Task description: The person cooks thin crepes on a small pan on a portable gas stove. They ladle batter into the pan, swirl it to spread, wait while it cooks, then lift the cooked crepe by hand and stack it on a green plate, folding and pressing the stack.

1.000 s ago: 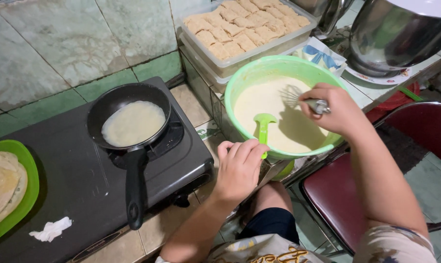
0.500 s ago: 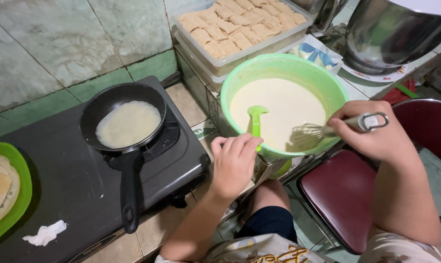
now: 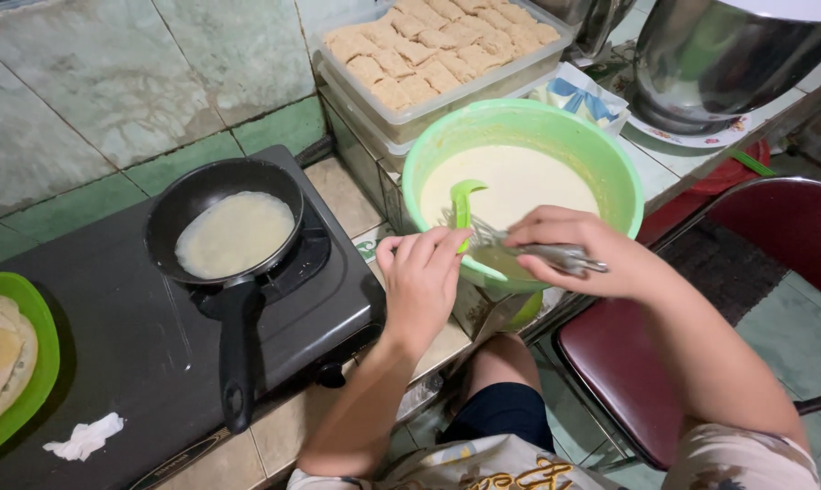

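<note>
Right hand (image 3: 578, 249) fingers clamped on metal whisk (image 3: 528, 249) over pale batter in round green plastic bowl (image 3: 610, 163), centre-right | left hand (image 3: 421, 277) fingers together at bowl's near rim | batter smooth; thin crepe cooking in black frying pan (image 3: 201, 191), left.

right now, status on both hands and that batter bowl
Left hand on green bowl rim, gripping nothing. Right hand shut on metal whisk, tines in batter. Green ladle stands in the batter beside the whisk.
</note>
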